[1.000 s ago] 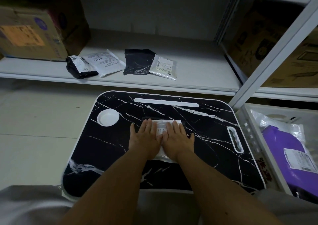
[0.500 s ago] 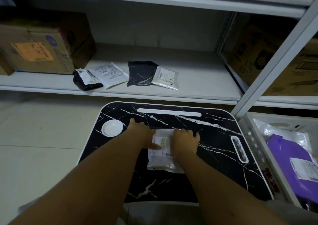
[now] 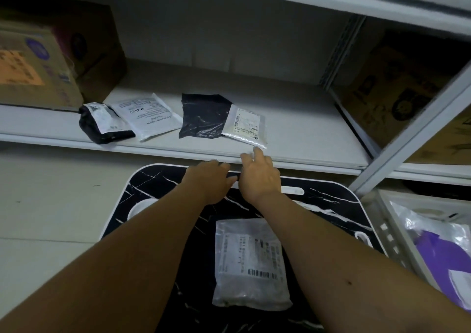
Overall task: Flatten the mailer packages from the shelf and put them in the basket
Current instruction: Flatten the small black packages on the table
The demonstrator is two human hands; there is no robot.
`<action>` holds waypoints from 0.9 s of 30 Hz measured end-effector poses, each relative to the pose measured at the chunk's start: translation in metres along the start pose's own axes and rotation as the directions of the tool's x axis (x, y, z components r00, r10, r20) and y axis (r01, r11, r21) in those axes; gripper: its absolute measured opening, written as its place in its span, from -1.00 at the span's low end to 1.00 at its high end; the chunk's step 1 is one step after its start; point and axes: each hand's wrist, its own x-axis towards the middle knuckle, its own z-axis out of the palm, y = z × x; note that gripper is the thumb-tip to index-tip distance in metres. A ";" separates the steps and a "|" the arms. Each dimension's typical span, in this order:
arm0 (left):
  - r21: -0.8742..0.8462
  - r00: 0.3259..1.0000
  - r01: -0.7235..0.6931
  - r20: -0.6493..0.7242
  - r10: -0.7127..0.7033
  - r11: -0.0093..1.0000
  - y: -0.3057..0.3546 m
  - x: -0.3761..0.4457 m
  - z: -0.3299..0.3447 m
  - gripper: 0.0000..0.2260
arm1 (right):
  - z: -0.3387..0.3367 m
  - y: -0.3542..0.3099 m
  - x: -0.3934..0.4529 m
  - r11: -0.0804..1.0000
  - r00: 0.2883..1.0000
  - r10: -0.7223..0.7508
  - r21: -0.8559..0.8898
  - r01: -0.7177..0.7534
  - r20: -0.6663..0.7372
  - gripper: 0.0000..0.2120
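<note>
A white metal shelf [image 3: 293, 139] carries four thin plastic mailers; the grey mailer [image 3: 245, 126] lies nearest its front edge. Below, a flat clear mailer [image 3: 251, 264] rests on the black marble-pattern lap desk [image 3: 158, 185]. The left hand [image 3: 207, 183] and the right hand [image 3: 257, 173] reach forward, loose, holding nothing. The white basket [image 3: 390, 233] stands at right.

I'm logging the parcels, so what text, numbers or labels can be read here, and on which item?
Nothing reads with certainty.
Clear mailer on the lap desk: printed label with a barcode, text blurred.
White mailer on the shelf: lines of print, too small to read.
Silver mailer: barcode label with digits, too blurred to trust.
Small black mailer: white label, unreadable.
Cardboard box: orange label, blurred.
Purple mailer in the basket: white label, unreadable.
</note>
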 end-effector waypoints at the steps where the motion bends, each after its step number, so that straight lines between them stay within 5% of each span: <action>1: -0.015 1.000 0.014 -0.019 -0.014 1.000 -0.002 0.005 0.003 -0.57 | 0.004 -0.002 0.010 1.000 1.000 -0.016 -0.015 0.016 -0.003 -0.56; 4: -0.026 0.997 0.063 -0.037 -0.064 0.998 -0.008 0.015 0.009 -0.64 | 0.011 -0.010 0.036 0.996 0.999 -0.049 -0.070 0.049 0.003 -0.54; 15: 0.028 0.993 0.112 -0.053 -0.110 0.993 -0.021 0.025 0.012 -0.45 | 0.023 -0.022 0.088 0.980 0.983 0.005 -0.195 0.031 0.183 -0.37; 27: 0.125 0.996 0.068 -0.060 -0.060 0.990 -0.007 -0.011 -0.025 -0.41 | -0.001 -0.003 0.001 0.979 0.996 -0.019 -0.201 0.036 0.087 -0.29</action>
